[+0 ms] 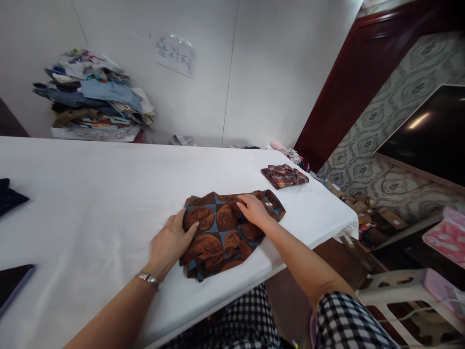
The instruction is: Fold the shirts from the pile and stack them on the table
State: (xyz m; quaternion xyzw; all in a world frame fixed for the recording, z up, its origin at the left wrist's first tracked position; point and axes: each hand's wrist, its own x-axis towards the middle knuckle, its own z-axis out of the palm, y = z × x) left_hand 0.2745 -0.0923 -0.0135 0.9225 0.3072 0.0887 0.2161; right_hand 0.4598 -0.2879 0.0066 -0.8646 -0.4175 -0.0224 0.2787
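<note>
On the white-covered table lies a partly folded brown shirt [221, 230] with orange round motifs and blue bands. Its lower part is rumpled, and a small white label shows near the upper right. My left hand [171, 240] rests at the shirt's left edge, thumb on the fabric and apart from the fingers. My right hand [252, 209] lies on the upper right part of the shirt, with the fingers stretched forward and slightly bent. A folded red plaid garment [285, 175] sits beyond the shirt to the right.
The white tablecloth [90, 194] covers the table. A tall clothes pile [98, 97] stands behind its far left edge. Dark cloth [10, 196] and a dark flat device [14, 286] lie at left. A white plastic stool [410, 295] and cardboard boxes [392, 218] are on the right.
</note>
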